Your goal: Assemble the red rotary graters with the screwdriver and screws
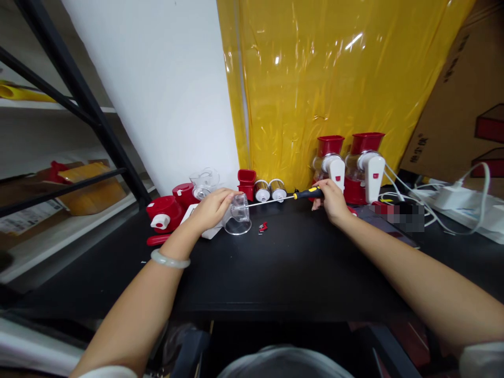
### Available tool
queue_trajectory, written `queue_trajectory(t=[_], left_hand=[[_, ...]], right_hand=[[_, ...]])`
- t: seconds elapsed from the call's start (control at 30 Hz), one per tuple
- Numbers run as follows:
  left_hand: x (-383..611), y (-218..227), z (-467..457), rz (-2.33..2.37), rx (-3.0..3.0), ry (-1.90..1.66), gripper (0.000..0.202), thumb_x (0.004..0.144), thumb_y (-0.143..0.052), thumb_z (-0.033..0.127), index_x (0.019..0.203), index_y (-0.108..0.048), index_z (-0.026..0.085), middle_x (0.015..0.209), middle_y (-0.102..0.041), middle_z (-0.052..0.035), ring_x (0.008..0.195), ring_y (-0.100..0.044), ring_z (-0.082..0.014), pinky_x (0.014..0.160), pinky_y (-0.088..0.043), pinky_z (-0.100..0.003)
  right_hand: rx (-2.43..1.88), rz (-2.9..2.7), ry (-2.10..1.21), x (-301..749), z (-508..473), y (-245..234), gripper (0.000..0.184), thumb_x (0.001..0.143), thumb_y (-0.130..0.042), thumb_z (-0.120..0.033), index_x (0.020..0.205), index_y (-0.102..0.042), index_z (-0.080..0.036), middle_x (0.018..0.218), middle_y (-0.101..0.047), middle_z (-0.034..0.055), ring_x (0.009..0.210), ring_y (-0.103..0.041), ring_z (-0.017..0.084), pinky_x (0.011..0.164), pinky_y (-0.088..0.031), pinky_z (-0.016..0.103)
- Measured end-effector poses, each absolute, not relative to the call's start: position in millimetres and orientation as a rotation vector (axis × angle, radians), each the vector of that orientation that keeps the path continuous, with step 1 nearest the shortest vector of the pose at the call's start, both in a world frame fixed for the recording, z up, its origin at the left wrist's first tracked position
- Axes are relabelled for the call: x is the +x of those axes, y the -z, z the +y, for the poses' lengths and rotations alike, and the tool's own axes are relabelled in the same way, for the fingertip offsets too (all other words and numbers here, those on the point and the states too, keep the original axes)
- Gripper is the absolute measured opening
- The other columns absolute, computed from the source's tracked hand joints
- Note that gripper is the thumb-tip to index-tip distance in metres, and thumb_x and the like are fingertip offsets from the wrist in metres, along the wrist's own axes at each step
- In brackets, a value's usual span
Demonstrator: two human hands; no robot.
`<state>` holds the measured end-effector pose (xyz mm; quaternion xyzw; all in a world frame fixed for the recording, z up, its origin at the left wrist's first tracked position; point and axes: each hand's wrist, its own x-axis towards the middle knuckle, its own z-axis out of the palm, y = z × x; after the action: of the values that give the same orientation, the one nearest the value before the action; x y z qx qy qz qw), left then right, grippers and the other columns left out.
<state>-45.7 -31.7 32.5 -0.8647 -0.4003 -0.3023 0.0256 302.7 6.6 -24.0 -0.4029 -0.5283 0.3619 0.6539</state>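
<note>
Head view: red bits (pixel 263 227) beside clear cup (pixel 237 219), metal drums (pixel 262 191) behind screwdriver (pixel 301 195).

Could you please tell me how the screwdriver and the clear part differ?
The screwdriver has a black-and-yellow handle; the clear part is transparent. The screwdriver is slender, the clear part broad. The right hand grips the screwdriver; the left hand holds the clear part. Both are held.

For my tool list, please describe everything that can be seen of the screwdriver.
The screwdriver has a black-and-yellow handle and a long, thin shaft that looks metallic. The right hand grips the handle above the black table. It points left toward the clear cup under the left hand; tip contact is unclear.
</note>
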Motion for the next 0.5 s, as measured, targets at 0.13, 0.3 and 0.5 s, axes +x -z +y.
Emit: queue_trajectory(t=[0.13,0.3,0.5], left_hand=[[-45.9,-32.4,-31.5,-1.241,-2.682,0.943,0.047,0.104,-0.029,0.04,0.123,-0.066,0.021,0.119,-0.069,-0.0078,0.112,-0.062,-0.0232,0.101,-0.047,-0.042],[-46.6,-31.3,-30.0,-1.232,-2.681,0.941,0.045,0.104,-0.029,0.039,0.123,-0.066,0.022,0.118,-0.069,-0.0072,0.112,-0.062,-0.0223,0.101,-0.047,-0.042],[-46.5,-31.4,-30.7,-1.232,-2.679,0.944,0.046,0.104,-0.029,0.04,0.124,-0.066,0.021,0.119,-0.069,-0.0076,0.112,-0.062,-0.0227,0.102,-0.047,-0.042]], right_hand=[[-0.926,-1.244,-0.792,303.6,7.5,26.1,0.032,0.085,-0.05,-0.058,0.081,-0.046,-0.026,0.039,-0.041,-0.0083,0.031,-0.046,0.017,0.038,-0.04,0.029],[-0.928,-1.186,-0.912,304.4,8.8,28.7,0.03,0.082,-0.044,-0.051,0.09,-0.05,-0.023,0.057,-0.06,-0.0008,0.046,-0.062,0.019,0.042,-0.042,0.026],[-0.911,-1.152,-0.903,303.1,8.2,26.2,0.027,0.075,-0.051,-0.041,0.093,-0.053,-0.021,0.06,-0.062,-0.0004,0.048,-0.064,0.018,0.042,-0.043,0.024]])
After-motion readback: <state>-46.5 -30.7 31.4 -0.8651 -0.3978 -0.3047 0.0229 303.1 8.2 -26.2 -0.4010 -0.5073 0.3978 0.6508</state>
